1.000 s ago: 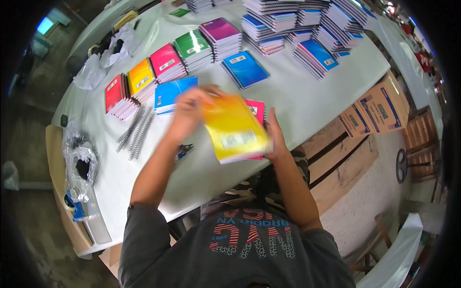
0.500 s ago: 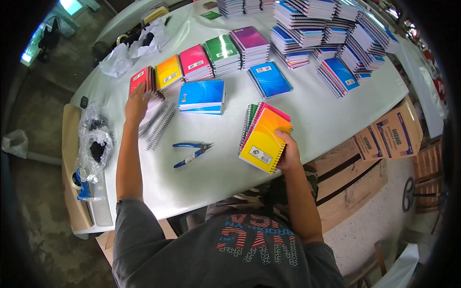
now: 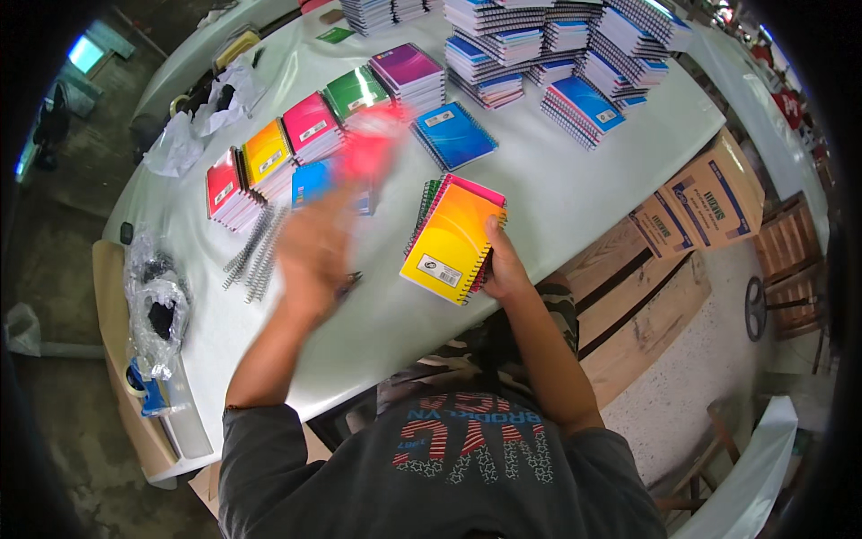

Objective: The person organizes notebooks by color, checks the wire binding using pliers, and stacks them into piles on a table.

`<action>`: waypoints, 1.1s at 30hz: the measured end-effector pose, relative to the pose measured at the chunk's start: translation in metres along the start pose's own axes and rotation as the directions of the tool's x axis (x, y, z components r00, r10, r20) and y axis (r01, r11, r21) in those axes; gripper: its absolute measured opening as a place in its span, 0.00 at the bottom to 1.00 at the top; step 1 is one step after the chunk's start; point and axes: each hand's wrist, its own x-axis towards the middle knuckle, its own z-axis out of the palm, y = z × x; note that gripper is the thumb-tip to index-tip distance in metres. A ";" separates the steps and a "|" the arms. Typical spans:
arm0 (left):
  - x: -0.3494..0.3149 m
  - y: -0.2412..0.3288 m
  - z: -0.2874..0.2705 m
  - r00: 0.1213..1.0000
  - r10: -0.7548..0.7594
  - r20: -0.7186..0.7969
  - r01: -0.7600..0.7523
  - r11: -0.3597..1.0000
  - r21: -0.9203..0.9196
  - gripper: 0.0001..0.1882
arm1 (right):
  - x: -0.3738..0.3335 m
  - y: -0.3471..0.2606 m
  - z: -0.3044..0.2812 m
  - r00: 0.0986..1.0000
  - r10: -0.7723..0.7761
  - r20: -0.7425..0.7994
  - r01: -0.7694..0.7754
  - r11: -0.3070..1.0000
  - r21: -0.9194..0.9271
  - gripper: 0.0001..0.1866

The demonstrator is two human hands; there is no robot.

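My right hand rests on the white table and grips a small pile of spiral notebooks by its near edge; the top one is yellow-orange, with pink and green ones under it. My left hand is blurred with motion just left of that pile and carries a red notebook, also blurred. Behind it runs a row of notebook stacks: red, orange, pink, green, purple. A blue stack is partly hidden by my hand.
A single blue notebook lies behind the pile. Loose spiral wires lie at the left. Tall notebook stacks fill the far side. Plastic bags sit at the table's left end. Cardboard boxes stand right of the table.
My left hand left the red stack at the far left and swung right with a red notebook. My right hand and its pile stayed nearly still.
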 end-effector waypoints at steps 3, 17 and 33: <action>-0.016 0.055 0.021 0.911 0.299 0.285 -0.249 0.948 -0.197 0.22 | 0.001 0.003 0.004 0.999 0.009 -0.036 -0.008 1.000 0.013 0.23; -0.002 -0.116 0.016 0.831 -0.469 0.299 0.547 0.786 -0.289 0.33 | -0.002 -0.004 0.007 0.997 -0.067 0.038 0.070 0.994 -0.081 0.27; -0.017 0.052 0.104 0.766 -0.178 0.617 0.602 -0.137 -0.787 0.39 | 0.000 -0.010 0.017 0.829 -0.522 0.203 0.495 0.514 -0.701 0.44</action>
